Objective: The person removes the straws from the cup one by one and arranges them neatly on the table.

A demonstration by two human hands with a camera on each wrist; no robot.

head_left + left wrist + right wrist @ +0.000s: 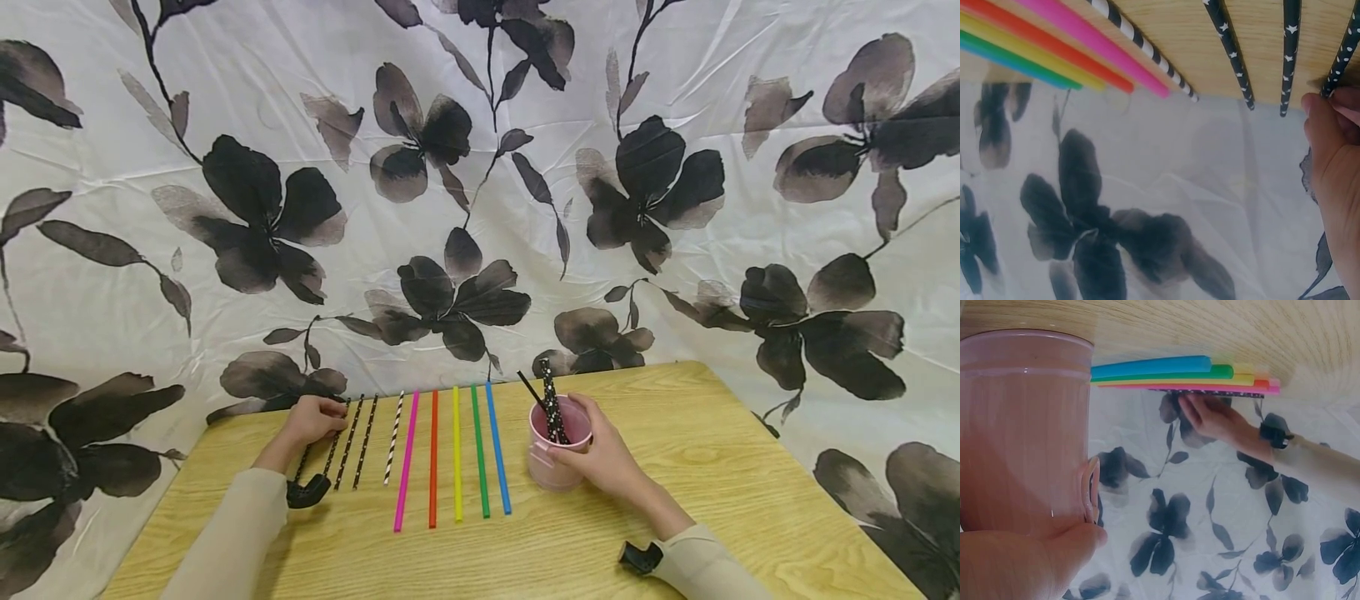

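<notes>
My left hand pinches the far end of a black straw with white dots at the left part of a row of straws. Beside it lie two black straws with white stars, one of them nearest the fingers. On the other side, a black straw is partly covered by the hand and wrist. My right hand grips a pink cup, thumb on the near side and fingers around the far right. Several black straws stand tilted in it, some with white patterns.
Rightward along the row lie a black-and-white striped straw, then pink, red-orange, yellow, green and blue straws. A floral cloth hangs behind the wooden table.
</notes>
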